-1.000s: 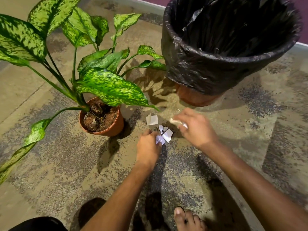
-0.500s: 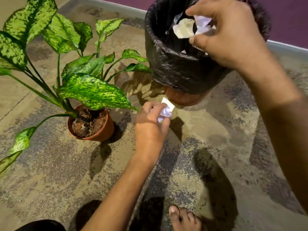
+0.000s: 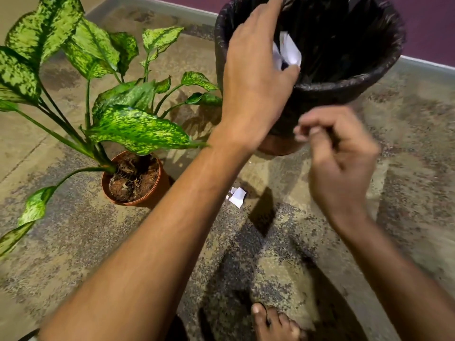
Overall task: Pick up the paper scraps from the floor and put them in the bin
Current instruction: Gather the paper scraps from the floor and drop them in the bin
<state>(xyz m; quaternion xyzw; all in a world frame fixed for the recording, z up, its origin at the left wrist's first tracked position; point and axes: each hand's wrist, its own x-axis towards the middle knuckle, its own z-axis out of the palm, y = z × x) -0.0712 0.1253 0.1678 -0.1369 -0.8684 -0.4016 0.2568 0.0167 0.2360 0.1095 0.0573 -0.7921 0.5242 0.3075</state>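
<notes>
Left hand [image 3: 253,77] held white scraps [image 3: 289,51] over the bin [image 3: 344,84], thumb and fingers pinched on them; right hand [image 3: 342,163], blurred, curled on nothing I could see; one scrap [image 3: 237,196] lay on the floor, likely featherlight, limp, best pinched by an edge.
</notes>
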